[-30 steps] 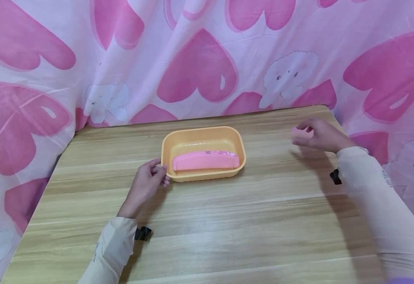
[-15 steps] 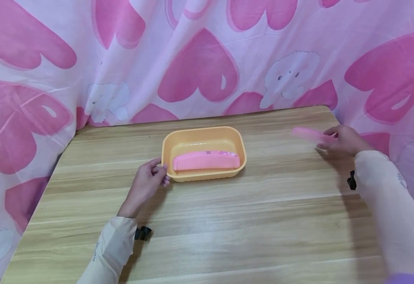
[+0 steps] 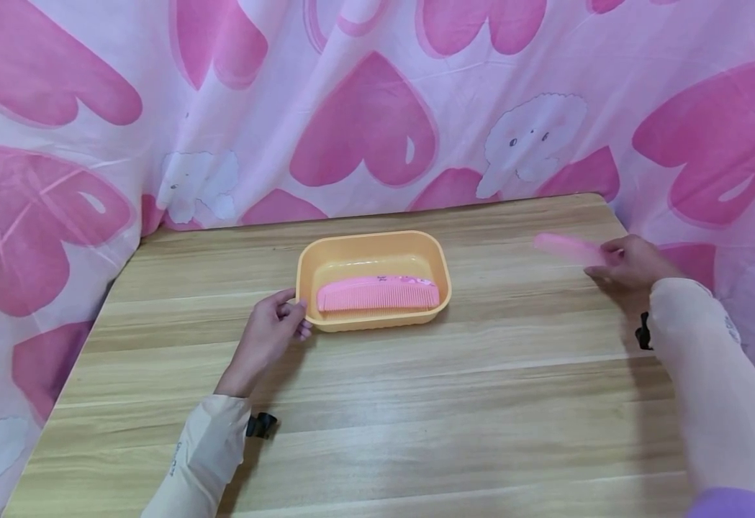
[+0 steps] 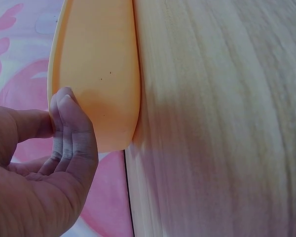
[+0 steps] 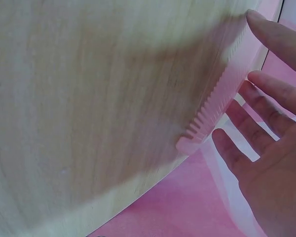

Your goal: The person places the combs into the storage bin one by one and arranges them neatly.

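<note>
A pale orange plastic storage box (image 3: 364, 253), with rounded corners, stands on the table; my left hand (image 3: 273, 327) pinches its near left corner. Up close in the left wrist view, thumb and fingertips meet at the rim of the box (image 4: 103, 54). Inside leans a pink comb (image 3: 377, 295), teeth down. A second pink comb (image 3: 565, 247) is at the table's right side, with my right hand (image 3: 636, 260) at its right end. In the right wrist view the fingers are straight and spread along this comb's back (image 5: 222, 94), and the thumb reaches over toward its teeth.
The wood-grain table (image 3: 442, 417) ends at a back edge by a pink and white curtain (image 3: 358, 108) printed with hearts. Its right edge runs close to my right hand. A black wrist clip (image 3: 262, 425) shows at my left cuff.
My right hand, earlier gripping the second comb near its left end, has moved right to its other end, and more of this comb shows. The left hand and box have stayed put.
</note>
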A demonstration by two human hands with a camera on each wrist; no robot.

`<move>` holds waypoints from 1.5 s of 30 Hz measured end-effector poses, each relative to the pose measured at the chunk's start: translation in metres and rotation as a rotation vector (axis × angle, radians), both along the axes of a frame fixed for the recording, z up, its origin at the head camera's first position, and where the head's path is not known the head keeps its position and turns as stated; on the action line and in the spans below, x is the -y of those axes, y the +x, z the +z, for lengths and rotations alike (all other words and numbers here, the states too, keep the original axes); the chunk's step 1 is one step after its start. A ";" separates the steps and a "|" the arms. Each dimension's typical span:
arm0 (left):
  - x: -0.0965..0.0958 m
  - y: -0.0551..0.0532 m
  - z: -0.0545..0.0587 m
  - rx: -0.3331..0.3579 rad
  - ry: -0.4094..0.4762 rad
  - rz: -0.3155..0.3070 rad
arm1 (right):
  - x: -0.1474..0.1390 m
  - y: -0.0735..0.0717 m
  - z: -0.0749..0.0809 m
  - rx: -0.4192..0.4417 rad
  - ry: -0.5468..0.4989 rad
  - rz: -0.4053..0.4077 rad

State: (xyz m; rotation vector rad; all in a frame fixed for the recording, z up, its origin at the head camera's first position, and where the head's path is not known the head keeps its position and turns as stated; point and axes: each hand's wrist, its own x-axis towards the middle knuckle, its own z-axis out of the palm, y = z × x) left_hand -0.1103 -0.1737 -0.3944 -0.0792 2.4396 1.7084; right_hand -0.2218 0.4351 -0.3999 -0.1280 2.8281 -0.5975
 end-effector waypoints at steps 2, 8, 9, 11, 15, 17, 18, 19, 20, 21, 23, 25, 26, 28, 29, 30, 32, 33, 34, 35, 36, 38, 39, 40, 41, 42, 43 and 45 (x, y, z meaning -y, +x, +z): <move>0.000 0.000 0.000 0.000 0.001 -0.002 | 0.001 0.001 0.000 0.016 -0.011 -0.008; 0.001 0.000 0.000 0.000 0.000 -0.002 | 0.004 0.004 0.002 0.129 -0.067 -0.004; 0.001 0.000 0.000 -0.001 -0.001 -0.001 | 0.005 0.004 0.002 0.132 -0.068 0.008; 0.001 -0.001 0.000 -0.001 -0.004 -0.001 | 0.007 0.004 0.001 0.118 -0.063 0.044; 0.002 -0.001 0.000 -0.006 -0.005 -0.004 | 0.012 0.003 0.000 0.078 -0.062 0.090; 0.002 -0.001 0.000 -0.009 -0.005 -0.006 | 0.015 0.003 0.000 0.067 -0.054 0.094; 0.002 -0.001 0.000 -0.010 -0.003 -0.007 | 0.017 0.003 0.000 0.061 -0.043 0.089; 0.002 0.000 0.000 -0.009 -0.002 -0.008 | 0.019 0.003 0.000 0.058 -0.040 0.084; 0.002 0.000 0.000 -0.009 0.000 -0.009 | 0.021 0.004 0.000 0.054 -0.035 0.078; 0.002 0.000 0.000 -0.009 0.002 -0.009 | 0.024 0.004 0.000 0.050 -0.030 0.073; 0.002 0.000 0.000 -0.011 0.004 -0.011 | 0.029 0.004 -0.001 0.035 -0.024 0.071; 0.002 0.000 0.000 -0.014 0.002 -0.011 | 0.034 0.003 0.000 0.022 -0.022 0.063; 0.002 0.000 0.000 -0.015 0.002 -0.011 | 0.038 0.003 0.000 0.013 -0.018 0.057; 0.002 0.000 0.000 -0.016 -0.001 -0.009 | 0.045 0.001 0.003 -0.013 -0.018 0.066; 0.002 0.000 0.000 -0.015 -0.003 -0.009 | 0.049 -0.001 0.005 -0.026 -0.020 0.070; 0.002 0.000 0.000 -0.014 -0.005 -0.008 | 0.054 -0.003 0.007 -0.042 -0.024 0.079; 0.002 0.000 0.001 -0.014 -0.007 -0.009 | 0.063 -0.006 0.014 -0.063 -0.035 0.103; 0.002 0.000 0.000 -0.013 -0.010 -0.009 | 0.068 -0.008 0.017 -0.071 -0.043 0.117; 0.002 0.000 0.000 -0.014 -0.012 -0.010 | 0.074 -0.009 0.021 -0.072 -0.055 0.126; 0.001 -0.001 0.000 -0.013 -0.012 -0.010 | 0.080 -0.010 0.024 -0.083 -0.061 0.140; 0.001 -0.001 0.000 -0.014 -0.011 -0.010 | 0.086 -0.012 0.028 -0.095 -0.069 0.159; 0.000 -0.001 0.000 -0.013 -0.007 -0.012 | 0.100 -0.013 0.036 -0.128 -0.084 0.200; 0.000 -0.002 0.000 -0.016 -0.006 -0.011 | 0.107 -0.014 0.040 -0.151 -0.088 0.226; 0.000 -0.002 0.000 -0.018 -0.002 -0.013 | 0.114 -0.015 0.044 -0.164 -0.094 0.247; -0.001 -0.003 0.000 -0.021 0.001 -0.014 | 0.122 -0.015 0.048 -0.180 -0.089 0.263; -0.002 -0.003 -0.001 -0.026 0.003 -0.018 | 0.129 -0.016 0.051 -0.191 -0.089 0.275; -0.002 -0.004 -0.001 -0.028 0.006 -0.019 | 0.137 -0.016 0.055 -0.197 -0.088 0.285; -0.004 -0.005 -0.002 -0.031 0.012 -0.022 | 0.153 -0.017 0.061 -0.205 -0.081 0.304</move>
